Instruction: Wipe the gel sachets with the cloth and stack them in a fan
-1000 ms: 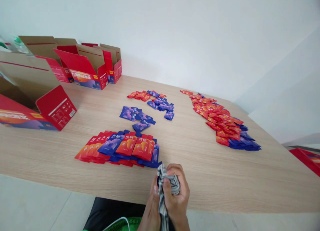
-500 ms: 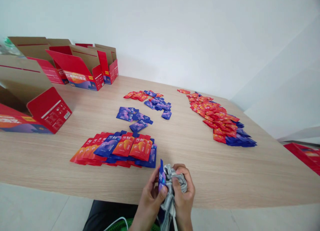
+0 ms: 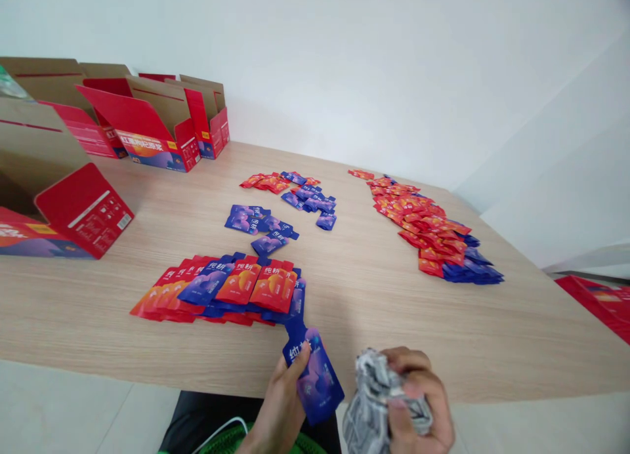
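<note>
The left hand has its thumb pressed on a blue spouted pouch, over the near edge of the counter. The right hand, well apart, is clamped on a crumpled grey-striped cloth. Overlapping red and blue pouches lie near this same edge.

Two hands: one left hand with one blue pouch, one right hand with one grey cloth. One worktop carries four groups of pouches, overlapping too much to count singly. Four open printed cartons; one red box, partly visible; one white cable.
</note>
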Demonstrator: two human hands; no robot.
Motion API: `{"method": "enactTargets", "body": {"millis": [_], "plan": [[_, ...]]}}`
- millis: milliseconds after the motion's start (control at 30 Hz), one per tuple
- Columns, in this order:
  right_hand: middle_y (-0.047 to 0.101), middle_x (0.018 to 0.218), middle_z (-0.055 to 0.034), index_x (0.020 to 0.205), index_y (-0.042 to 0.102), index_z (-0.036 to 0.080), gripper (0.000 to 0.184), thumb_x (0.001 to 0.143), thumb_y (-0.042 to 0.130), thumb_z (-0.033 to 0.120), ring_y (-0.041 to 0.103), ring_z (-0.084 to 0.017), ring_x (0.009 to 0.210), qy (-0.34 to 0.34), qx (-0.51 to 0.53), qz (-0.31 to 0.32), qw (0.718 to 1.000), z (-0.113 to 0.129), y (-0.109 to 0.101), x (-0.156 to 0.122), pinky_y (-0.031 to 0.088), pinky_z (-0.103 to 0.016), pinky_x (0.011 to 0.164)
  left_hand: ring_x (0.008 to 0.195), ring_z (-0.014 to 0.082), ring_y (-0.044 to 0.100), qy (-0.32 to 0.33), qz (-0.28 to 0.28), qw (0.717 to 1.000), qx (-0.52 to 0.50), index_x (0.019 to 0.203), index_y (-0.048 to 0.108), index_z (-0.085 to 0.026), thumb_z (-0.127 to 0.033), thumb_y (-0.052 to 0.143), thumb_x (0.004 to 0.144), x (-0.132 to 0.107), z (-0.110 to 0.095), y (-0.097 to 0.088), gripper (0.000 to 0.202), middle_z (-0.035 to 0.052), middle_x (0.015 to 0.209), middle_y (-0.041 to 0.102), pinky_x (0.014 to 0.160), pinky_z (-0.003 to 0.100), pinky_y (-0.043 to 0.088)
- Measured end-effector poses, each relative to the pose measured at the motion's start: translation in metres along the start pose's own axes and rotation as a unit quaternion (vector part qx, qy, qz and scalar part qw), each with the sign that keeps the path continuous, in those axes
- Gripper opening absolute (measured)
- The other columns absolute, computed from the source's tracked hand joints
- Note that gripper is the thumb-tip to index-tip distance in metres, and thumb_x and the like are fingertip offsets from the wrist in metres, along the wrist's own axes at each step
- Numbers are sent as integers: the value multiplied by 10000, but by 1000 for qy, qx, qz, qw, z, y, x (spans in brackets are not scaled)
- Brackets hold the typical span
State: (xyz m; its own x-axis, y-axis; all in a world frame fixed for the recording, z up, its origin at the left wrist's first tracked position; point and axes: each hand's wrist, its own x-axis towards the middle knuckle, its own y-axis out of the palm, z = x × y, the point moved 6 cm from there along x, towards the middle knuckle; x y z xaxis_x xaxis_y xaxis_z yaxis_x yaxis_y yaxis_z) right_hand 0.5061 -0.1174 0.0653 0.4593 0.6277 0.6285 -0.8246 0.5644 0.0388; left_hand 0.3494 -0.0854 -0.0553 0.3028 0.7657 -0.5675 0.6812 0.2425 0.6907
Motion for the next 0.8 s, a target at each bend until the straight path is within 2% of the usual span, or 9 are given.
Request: {"method": "enactTargets", "body": {"millis": [67,133,167,267,400,500,600,700,800], "plan": [[643,921,-46,953,691,246,80,1005,644,208,670,-201,817,-62,-57,122,989,10,27,-7,602,-309,718,1090,315,808,23,26,999,14,1035,856,-208,-608,980,705,-1,-2,8,533,114,1064,863,1031,410,623],[675,952,-48,1016,715,245,187,965,592,113,703,-195,850,-84,-96,205,970,9,48,-17,614,-303,769,1248,351,759,55,38,997,25,1091,870,-229,-728,904,740,-4,-8,12,611,126,1173,861,1141,449,569],[679,954,-43,1027,710,244,223,946,573,88,711,-191,860,-85,-103,221,966,7,55,-21,617,-296,782,1310,361,729,66,42,997,25,1158,865,-239,-776,861,758,-4,-11,13,670,127,1229,852,1183,472,537],[669,943,-31,1009,678,236,246,915,536,59,698,-166,824,-74,-100,239,963,-1,64,-32,606,-251,731,1410,388,664,101,58,993,18,1323,815,-230,-829,766,818,-4,-22,12,785,145,1345,817,1273,552,432],[657,929,-20,1000,671,233,254,909,526,46,681,-153,803,-85,-78,256,960,-2,65,-39,593,-233,702,1475,378,606,130,67,983,114,1288,834,-217,-807,713,880,-10,-27,13,728,140,1429,780,1337,539,328],[650,964,-23,1003,678,235,259,911,549,30,684,-159,833,-97,-106,186,972,2,57,-26,596,-253,750,1435,377,645,99,67,975,189,1238,856,-225,-864,676,858,-20,-12,17,765,137,1393,800,1316,499,370],[653,976,-28,991,685,241,229,931,581,46,695,-167,837,-80,-137,143,977,5,54,-10,584,-254,723,1361,407,694,85,35,971,219,1111,883,-200,-924,644,816,-28,0,17,817,155,1284,843,1258,491,450],[663,949,-24,978,683,248,220,931,584,57,696,-173,828,-81,-124,173,974,8,59,-6,589,-269,745,1393,393,675,98,1,974,206,1071,892,-205,-891,697,805,-28,-5,15,761,150,1286,842,1273,454,435],[674,923,-22,973,676,251,239,911,559,53,687,-174,813,-86,-91,235,964,9,66,-19,597,-280,765,1450,362,638,104,25,980,168,1136,889,-210,-818,740,841,-25,-24,18,692,131,1303,839,1305,427,395]]}}
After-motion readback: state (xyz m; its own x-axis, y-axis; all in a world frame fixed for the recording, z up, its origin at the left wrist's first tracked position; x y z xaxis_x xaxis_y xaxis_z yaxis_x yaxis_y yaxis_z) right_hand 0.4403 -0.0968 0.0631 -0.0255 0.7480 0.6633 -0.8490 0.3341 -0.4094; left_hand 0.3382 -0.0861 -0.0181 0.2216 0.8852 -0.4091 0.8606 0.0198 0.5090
